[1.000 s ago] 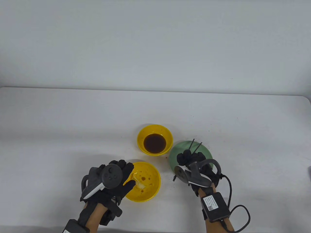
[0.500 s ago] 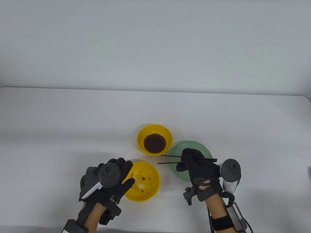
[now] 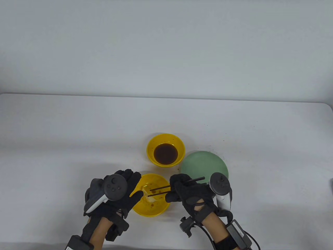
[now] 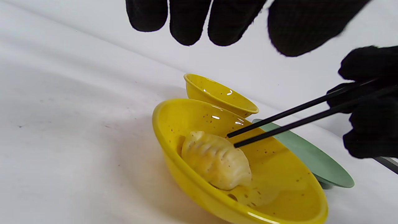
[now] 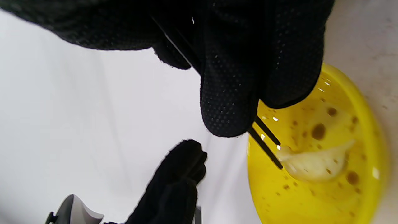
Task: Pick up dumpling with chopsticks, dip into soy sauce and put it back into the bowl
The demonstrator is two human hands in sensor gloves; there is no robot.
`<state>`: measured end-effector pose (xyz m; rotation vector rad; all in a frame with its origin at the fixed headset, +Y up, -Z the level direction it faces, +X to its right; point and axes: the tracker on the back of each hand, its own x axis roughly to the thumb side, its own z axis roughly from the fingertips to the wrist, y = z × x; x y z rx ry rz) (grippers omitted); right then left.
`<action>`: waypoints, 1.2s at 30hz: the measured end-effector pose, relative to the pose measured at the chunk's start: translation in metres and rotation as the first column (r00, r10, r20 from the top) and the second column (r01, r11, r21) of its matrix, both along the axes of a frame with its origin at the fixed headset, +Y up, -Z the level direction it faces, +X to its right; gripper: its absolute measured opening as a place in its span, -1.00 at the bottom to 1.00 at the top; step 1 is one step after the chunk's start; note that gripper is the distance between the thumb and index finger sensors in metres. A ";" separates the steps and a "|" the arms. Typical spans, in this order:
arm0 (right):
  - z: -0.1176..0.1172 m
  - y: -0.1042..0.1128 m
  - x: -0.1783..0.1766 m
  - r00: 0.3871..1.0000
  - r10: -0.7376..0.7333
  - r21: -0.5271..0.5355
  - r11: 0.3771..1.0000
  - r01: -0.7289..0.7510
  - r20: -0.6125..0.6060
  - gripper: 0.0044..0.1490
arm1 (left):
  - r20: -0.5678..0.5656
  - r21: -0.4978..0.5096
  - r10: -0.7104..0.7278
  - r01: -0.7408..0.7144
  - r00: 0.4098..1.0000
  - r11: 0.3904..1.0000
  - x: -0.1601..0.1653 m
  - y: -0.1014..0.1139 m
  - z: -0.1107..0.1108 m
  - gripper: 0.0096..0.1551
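We're looking at a staged recording setup here, more lab than kitchen: a plain white surface (image 3: 78, 125) against a bare pale-grey backdrop wall (image 3: 166, 44), with no cooker or cupboards in view. Both black sensor gloves carry strapped-on trackers (image 3: 115, 186) and a cabled box at the wrist (image 3: 238, 232). Only simple plastic dishes sit out, brown specks dotting the white top.

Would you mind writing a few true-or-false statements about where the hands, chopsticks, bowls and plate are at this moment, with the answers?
1. The right hand holds the chopsticks. True.
2. The dumpling lies on the green plate. False: it lies in the near yellow bowl.
3. The chopstick tips are over the sauce bowl. False: they are at the dumpling.
4. The left hand is at the dumpling bowl's left rim. True.
5. The green plate carries food. False: it looks bare.
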<state>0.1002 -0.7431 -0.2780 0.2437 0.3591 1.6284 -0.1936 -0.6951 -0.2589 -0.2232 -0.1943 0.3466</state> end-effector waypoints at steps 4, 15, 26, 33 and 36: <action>0.000 -0.009 -0.006 1.000 -0.012 -0.040 0.999 0.011 -0.023 -0.46 | -0.001 -0.001 0.003 -0.003 1.000 1.000 0.000 0.000 0.000 -0.10; 0.002 -0.016 -0.020 0.992 0.100 0.034 0.995 -0.098 -0.075 -0.47 | -0.002 -0.004 0.005 -0.005 1.000 1.000 -0.001 0.001 0.000 -0.10; 0.004 -0.009 -0.022 0.981 0.193 0.105 0.977 -0.188 -0.036 -0.54 | 0.000 -0.001 0.008 -0.008 1.000 1.000 -0.001 0.001 0.000 -0.10; 0.003 -0.013 -0.018 0.993 0.116 -0.011 0.993 -0.116 0.015 -0.53 | 0.002 0.003 0.014 -0.014 1.000 1.000 -0.001 0.002 0.000 -0.11; 0.000 -0.018 -0.015 0.997 0.069 -0.049 0.996 -0.068 0.030 -0.52 | 0.003 0.004 0.014 -0.014 1.000 1.000 -0.001 0.002 0.000 -0.10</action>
